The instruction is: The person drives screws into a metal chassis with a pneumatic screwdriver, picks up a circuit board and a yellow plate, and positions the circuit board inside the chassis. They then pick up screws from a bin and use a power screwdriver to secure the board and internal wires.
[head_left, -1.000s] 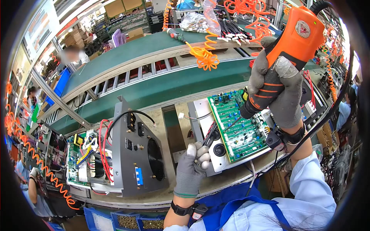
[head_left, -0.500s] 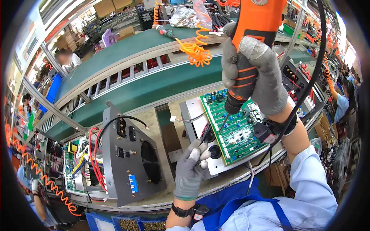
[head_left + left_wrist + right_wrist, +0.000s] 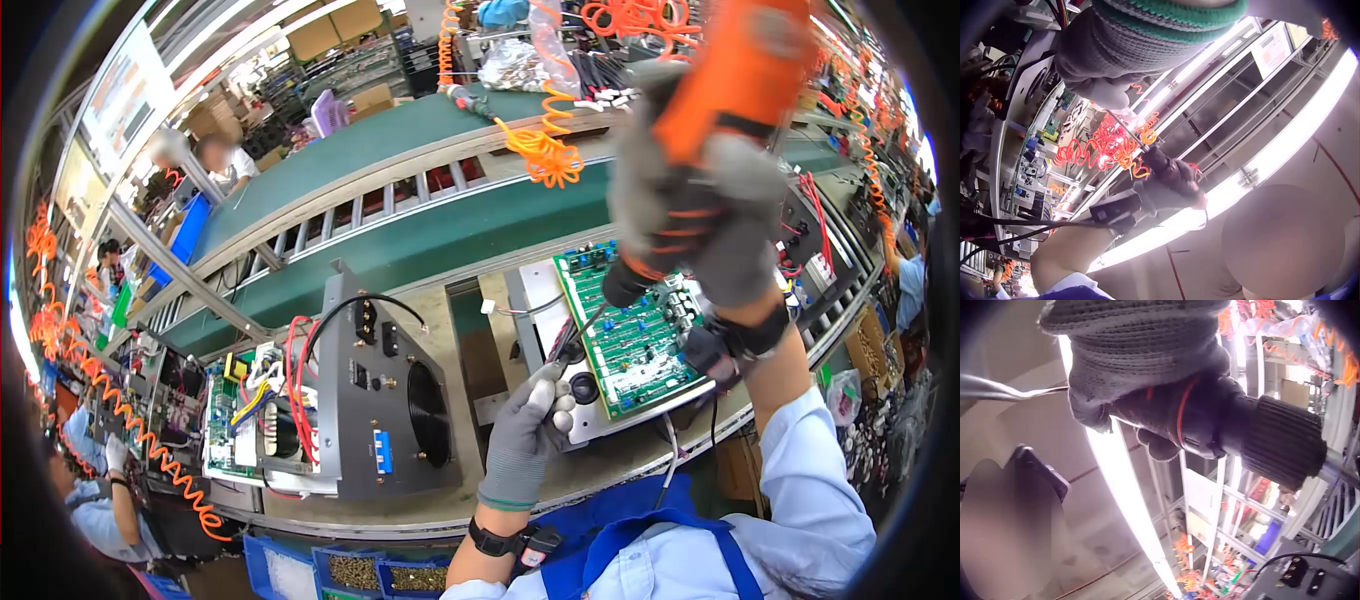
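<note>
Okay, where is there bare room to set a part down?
Bare: the green belt between the metal rollers and the bench, and a narrow strip of bench between the fan box and the left hand. Crowded: around the circuit board, with wires, the drill and the right hand.

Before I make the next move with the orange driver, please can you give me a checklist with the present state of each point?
1. Right hand grips the orange driver: ok.
2. Fingers of the left hand well away from the bit: not ok, its tip is close by them.
3. Screw ready at the bit's tip: cannot tell, too small and partly hidden.
4. Green circuit board on the white plate: ok.
5. Small white connector plugged in: not ok, its end is free.
</note>
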A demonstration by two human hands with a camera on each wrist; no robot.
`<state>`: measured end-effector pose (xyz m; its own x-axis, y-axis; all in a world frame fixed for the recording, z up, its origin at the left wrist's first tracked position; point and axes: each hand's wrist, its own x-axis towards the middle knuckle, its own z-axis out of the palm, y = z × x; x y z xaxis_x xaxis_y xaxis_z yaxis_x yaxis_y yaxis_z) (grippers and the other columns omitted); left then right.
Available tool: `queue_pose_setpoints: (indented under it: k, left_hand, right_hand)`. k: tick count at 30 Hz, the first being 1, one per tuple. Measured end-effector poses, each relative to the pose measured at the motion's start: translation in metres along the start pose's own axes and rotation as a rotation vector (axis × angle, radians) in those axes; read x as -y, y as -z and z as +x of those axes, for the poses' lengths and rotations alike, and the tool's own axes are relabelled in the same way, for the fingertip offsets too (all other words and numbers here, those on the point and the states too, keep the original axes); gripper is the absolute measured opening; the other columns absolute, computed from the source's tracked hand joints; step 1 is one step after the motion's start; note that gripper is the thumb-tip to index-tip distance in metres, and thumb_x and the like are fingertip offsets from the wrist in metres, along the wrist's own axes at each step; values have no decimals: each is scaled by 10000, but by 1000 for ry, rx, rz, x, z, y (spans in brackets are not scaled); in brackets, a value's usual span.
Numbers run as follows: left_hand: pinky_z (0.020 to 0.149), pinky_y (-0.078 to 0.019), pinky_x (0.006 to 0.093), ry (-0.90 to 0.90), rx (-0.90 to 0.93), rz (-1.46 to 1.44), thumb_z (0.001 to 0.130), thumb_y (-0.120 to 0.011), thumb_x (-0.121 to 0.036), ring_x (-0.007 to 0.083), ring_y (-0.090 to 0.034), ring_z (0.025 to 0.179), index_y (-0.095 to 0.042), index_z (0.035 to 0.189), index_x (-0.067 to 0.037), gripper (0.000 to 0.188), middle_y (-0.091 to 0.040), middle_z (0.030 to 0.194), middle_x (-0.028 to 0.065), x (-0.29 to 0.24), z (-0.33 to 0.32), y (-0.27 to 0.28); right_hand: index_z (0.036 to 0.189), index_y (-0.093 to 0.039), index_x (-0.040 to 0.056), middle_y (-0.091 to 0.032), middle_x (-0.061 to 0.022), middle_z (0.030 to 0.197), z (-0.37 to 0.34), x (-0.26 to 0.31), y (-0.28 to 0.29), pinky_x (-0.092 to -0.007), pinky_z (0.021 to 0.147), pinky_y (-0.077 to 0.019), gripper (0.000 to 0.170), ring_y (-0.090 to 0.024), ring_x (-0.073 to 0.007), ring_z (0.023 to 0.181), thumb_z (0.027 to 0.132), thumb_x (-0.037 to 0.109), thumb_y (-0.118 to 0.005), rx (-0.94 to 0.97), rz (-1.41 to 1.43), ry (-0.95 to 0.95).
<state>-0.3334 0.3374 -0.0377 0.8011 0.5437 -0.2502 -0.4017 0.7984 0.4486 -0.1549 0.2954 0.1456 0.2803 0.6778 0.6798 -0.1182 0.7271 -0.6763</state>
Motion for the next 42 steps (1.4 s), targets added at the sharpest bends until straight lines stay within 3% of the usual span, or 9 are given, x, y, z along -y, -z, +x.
queue_pose_setpoints:
  k: [3, 13, 20, 23, 25, 26, 27, 30, 42]
  left_hand:
    - [584, -469, 199, 16, -34, -126, 955, -548, -202, 97, -535, 727, -523, 1161, 11, 298, -559, 886, 46, 1, -1, 9]
    - [543, -441, 181, 164, 135, -496, 955, -543, -239, 115, -504, 723, -556, 1020, -39, 210, -553, 862, 52, 5, 1, 7]
    - [553, -431, 192, 89, 101, -317, 948, -556, -280, 110, -482, 725, -559, 1014, -41, 248, -530, 887, 53, 6, 12, 7]
    - [639, -508, 240, 136, 256, -344, 935, -559, -356, 171, -548, 805, -557, 1066, -13, 367, -563, 968, 102, 7, 21, 13]
    - [880, -482, 357, 103, 170, -321, 960, -505, -290, 286, -537, 1029, -511, 1142, 54, 389, -532, 1135, 196, 9, 29, 5]
    - [1000, -469, 415, 84, 129, -308, 972, -479, -257, 344, -531, 1140, -488, 1180, 87, 402, -516, 1218, 242, 10, 32, 2]
    - [1000, -469, 415, 84, 134, -304, 972, -479, -257, 344, -531, 1140, -488, 1180, 87, 402, -516, 1218, 242, 12, 33, 1]
    - [1089, -383, 455, -31, 77, -252, 869, -295, 98, 383, -421, 1266, -413, 1248, 126, 398, -425, 1320, 269, 13, 29, -4]
    - [1101, -374, 438, -80, 31, -180, 907, -303, 93, 369, -421, 1280, -341, 1328, 115, 424, -390, 1364, 277, 7, 32, 2]
  right_hand:
    - [1331, -376, -45, -414, -38, 724, -10, 26, -6, -230, 309, -369, 651, -373, -83, 416, 820, 258, -640, 122, 247, 228]
    - [1261, -406, -56, -429, -32, 694, -39, 31, 1, -210, 296, -425, 641, -405, -72, 400, 748, 159, -725, 133, 308, 294]
    - [1289, -388, -30, -424, -29, 750, -27, 28, 3, -214, 335, -394, 614, -378, -67, 432, 800, 213, -671, 203, 292, 269]
    - [1299, -397, 2, -411, -18, 766, -10, 23, -6, -234, 380, -375, 586, -377, -74, 471, 843, 309, -600, 92, 165, 211]
    - [1281, -421, 41, -425, -10, 806, 12, 11, 2, -293, 505, -430, 546, -424, -112, 554, 875, 396, -502, -12, -181, 164]
    - [1016, -496, 10, -564, -90, 638, 26, -6, 10, -324, 534, -493, 376, -569, -172, 562, 882, 361, -488, -64, -206, 260]
    - [1230, -440, 40, -528, -43, 831, 36, -14, 15, -312, 571, -480, 448, -541, -147, 639, 877, 306, -513, -100, -325, 210]
    - [1166, -470, -14, -566, -71, 670, 61, -44, 27, -304, 556, -491, 372, -570, -155, 566, 858, 178, -551, -188, -411, 165]
    - [1068, -504, -10, -578, -69, 604, 79, -77, 47, -276, 537, -475, 280, -571, -143, 510, 852, 144, -595, -235, -435, 48]
